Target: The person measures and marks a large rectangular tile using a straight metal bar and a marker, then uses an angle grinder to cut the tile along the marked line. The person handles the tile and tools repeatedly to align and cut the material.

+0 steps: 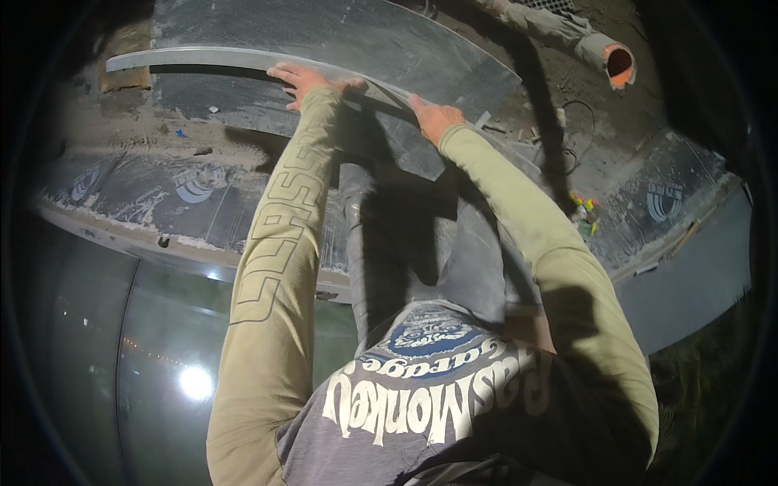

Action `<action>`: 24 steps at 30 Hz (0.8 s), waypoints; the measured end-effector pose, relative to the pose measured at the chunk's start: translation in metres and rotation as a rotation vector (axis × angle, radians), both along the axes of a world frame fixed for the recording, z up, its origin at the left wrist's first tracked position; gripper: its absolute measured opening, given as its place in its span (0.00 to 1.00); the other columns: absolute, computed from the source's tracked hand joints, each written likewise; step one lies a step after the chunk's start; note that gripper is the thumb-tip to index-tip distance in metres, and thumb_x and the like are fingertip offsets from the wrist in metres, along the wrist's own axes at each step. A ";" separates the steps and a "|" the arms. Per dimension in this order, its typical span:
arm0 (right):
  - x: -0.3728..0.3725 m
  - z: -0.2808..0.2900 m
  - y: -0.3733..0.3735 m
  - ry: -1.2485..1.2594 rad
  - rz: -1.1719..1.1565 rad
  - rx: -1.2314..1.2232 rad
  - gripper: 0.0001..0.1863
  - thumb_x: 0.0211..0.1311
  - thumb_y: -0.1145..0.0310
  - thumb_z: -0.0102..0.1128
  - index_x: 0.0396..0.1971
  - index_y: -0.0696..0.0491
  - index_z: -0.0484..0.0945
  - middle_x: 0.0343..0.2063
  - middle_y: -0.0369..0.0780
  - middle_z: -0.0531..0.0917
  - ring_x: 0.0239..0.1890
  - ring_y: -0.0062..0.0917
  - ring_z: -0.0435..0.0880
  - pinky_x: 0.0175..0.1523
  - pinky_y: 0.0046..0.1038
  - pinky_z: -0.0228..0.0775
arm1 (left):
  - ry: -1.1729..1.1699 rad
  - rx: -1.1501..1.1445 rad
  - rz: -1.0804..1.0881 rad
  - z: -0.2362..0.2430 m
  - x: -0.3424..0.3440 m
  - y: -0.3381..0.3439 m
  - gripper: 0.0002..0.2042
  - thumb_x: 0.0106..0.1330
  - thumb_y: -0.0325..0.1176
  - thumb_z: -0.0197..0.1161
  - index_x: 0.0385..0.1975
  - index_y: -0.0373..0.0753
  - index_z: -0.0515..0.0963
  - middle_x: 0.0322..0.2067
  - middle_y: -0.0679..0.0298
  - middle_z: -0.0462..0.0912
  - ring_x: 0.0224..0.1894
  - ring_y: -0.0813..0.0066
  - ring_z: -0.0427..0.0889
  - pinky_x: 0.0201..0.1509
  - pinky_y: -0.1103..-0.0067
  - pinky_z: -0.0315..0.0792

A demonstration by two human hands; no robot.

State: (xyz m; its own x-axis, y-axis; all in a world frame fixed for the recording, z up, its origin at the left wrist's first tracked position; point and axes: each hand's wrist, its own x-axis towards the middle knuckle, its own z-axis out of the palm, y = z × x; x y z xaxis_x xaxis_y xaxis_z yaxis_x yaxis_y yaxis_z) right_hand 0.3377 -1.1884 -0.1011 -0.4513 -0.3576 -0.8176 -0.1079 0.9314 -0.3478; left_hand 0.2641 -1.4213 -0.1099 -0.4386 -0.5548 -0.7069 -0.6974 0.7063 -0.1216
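A long light-grey metal straightedge [203, 57] lies across a large dark grey slab [340, 28], with a dark shadow along its near edge. My left hand [306, 83] rests against the middle of the straightedge. Its fingers are spread to the left, and its thumb points right. Farther right, my right hand [440, 120] is closed at the straightedge, thumb up against it; its other fingers are mostly hidden. Both forearms, in olive sleeves, reach forward over my legs.
An orange-mouthed pipe [619, 65] in a grey covering lies at the far right on dusty ground. Dust-covered dark sheeting [194, 190] runs along the near ledge. A small yellow, red and green object [583, 212] is beside my right arm. Glass panels [178, 348] stand at the lower left.
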 end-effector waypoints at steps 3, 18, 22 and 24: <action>0.000 -0.004 0.000 0.051 -0.038 -0.040 0.19 0.69 0.71 0.47 0.58 0.54 0.67 0.38 0.54 0.86 0.47 0.49 0.86 0.50 0.48 0.76 | -0.018 -0.022 -0.015 -0.002 -0.003 0.005 0.81 0.31 0.59 0.87 0.73 0.26 0.27 0.76 0.43 0.26 0.75 0.50 0.59 0.77 0.50 0.52; -0.014 0.003 -0.004 -0.046 -0.030 0.001 0.18 0.69 0.71 0.46 0.58 0.52 0.64 0.39 0.56 0.85 0.45 0.55 0.84 0.50 0.53 0.75 | -0.014 -0.039 -0.076 -0.007 0.004 0.000 0.81 0.31 0.62 0.85 0.72 0.25 0.27 0.76 0.40 0.27 0.74 0.47 0.60 0.78 0.54 0.52; -0.014 -0.003 -0.005 -0.045 -0.036 0.005 0.20 0.67 0.72 0.50 0.59 0.50 0.65 0.41 0.52 0.86 0.45 0.51 0.86 0.49 0.50 0.77 | -0.029 -0.025 -0.084 -0.005 -0.001 0.002 0.81 0.32 0.63 0.84 0.72 0.24 0.27 0.75 0.38 0.28 0.75 0.48 0.57 0.78 0.54 0.53; -0.009 -0.005 -0.007 -0.026 -0.047 -0.011 0.19 0.69 0.71 0.48 0.59 0.50 0.65 0.41 0.52 0.86 0.45 0.51 0.86 0.49 0.49 0.77 | -0.029 -0.032 -0.081 -0.009 0.002 0.000 0.81 0.32 0.62 0.85 0.72 0.24 0.26 0.75 0.38 0.29 0.75 0.48 0.56 0.78 0.54 0.53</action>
State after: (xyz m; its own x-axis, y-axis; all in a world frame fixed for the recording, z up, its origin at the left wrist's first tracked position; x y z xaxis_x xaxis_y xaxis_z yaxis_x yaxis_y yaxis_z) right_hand 0.3290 -1.1952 -0.1058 -0.4467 -0.3451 -0.8254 -0.0548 0.9314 -0.3598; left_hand 0.2662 -1.4212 -0.1191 -0.4631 -0.5406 -0.7023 -0.6337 0.7560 -0.1640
